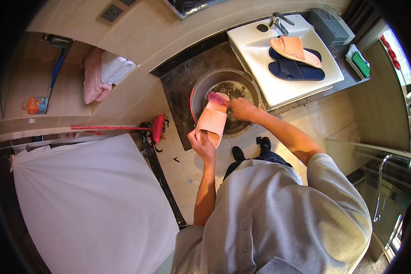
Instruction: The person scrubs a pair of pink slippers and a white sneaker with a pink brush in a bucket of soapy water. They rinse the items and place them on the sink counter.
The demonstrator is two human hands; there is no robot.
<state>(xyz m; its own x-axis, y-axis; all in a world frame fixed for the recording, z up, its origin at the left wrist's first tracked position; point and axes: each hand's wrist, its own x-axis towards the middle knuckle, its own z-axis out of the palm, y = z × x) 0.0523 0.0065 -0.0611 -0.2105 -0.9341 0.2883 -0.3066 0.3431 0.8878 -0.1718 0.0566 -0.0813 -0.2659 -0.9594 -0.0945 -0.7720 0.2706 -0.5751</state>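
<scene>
My left hand (202, 145) grips an orange slide slipper (213, 119) by its near end, some fingers inside the strap opening. The slipper is tilted over a round dark basin (251, 82) of murky, bubbly water. My right hand (242, 109) is closed round the handle of a pink scrubbing brush (218, 98), which rests against the slipper's far end. The brush's bristles are hidden beneath it. In the white sink (242, 36) at the right lie another orange slipper (293, 49) and a pair of dark blue slippers (297, 71).
A dark counter (176, 75) carries the basin and sink, with a chrome faucet (281, 22) behind. At left are a white-covered surface (91, 205), a red broom (158, 129) over floor debris, and folded towels (114, 68). A glass door handle (380, 187) stands at right.
</scene>
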